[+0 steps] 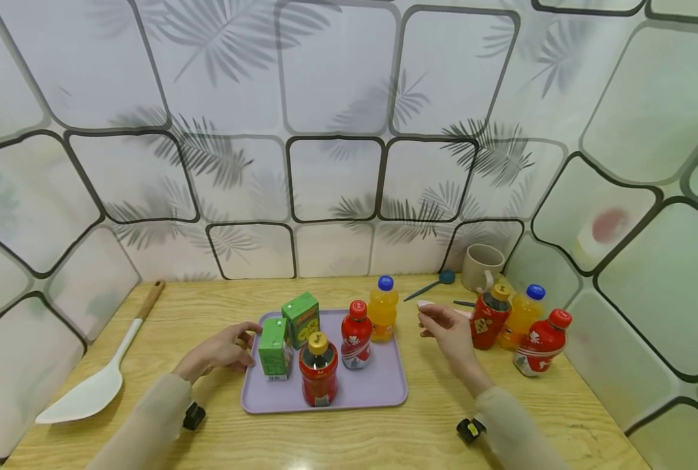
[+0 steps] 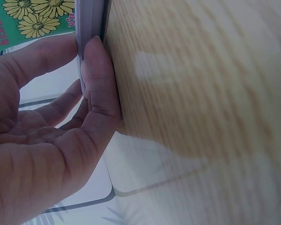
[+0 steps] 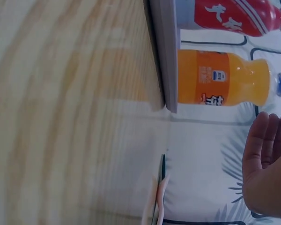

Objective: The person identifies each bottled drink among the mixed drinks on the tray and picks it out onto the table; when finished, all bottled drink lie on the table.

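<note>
your left hand (image 1: 222, 349) pinches the left rim of the flat, lilac, rectangular tray (image 1: 372, 390), likely to steady it. your right hand (image 1: 445, 329) hangs above the desk (image 1: 349, 440) beyond the tray's right edge, fingers loosely bent with nothing between them. the tray lies flat on the desk; standing upright on it, presumably so they rest firmly on their bases, are two green drink cartons (image 1: 275, 352), a red-labelled dark bottle with a gold cap (image 1: 318, 375), a red-and-white bottle (image 1: 356, 343) and a blue-capped orange bottle (image 1: 382, 314). the desk is pale, wood-grained and slightly glossy. a white spatula with a wooden handle (image 1: 98, 388) lies at its left, a beige mug (image 1: 479, 266) stands at the back, and pale leaf-printed walls (image 1: 337, 176) close it in.
</note>
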